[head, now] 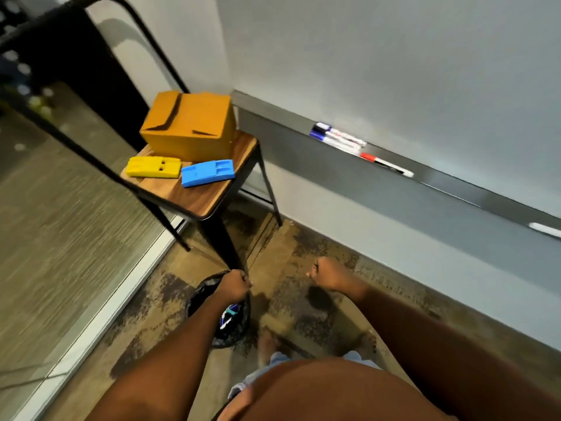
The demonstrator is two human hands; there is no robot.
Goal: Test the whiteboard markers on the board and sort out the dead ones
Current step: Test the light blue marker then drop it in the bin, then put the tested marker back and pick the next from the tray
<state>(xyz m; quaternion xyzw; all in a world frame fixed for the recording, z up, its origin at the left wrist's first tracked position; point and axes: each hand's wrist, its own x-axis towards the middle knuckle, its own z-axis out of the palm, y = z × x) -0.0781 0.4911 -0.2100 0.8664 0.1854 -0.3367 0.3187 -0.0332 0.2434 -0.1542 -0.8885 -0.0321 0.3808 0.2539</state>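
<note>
Several whiteboard markers lie on the grey tray point(455, 189) under the whiteboard point(409, 71): blue-capped markers point(334, 136), a red-capped marker point(385, 164), and a white marker point(545, 230) at the far right edge. A small black-lined bin point(226, 335) stands on the floor and holds a few markers point(228, 316). My left hand point(235, 285) grips the bin's near rim beside the foot of the stool's front leg. My right hand point(328, 273) hangs over the floor as a fist with nothing visible in it.
A wooden-topped stool point(197, 197) with black legs stands left of the tray. It carries an orange box point(188, 126), a yellow block point(153, 167) and a blue block point(208, 172). A glass partition point(60, 208) runs along the left. My feet are on the patterned carpet point(318, 314).
</note>
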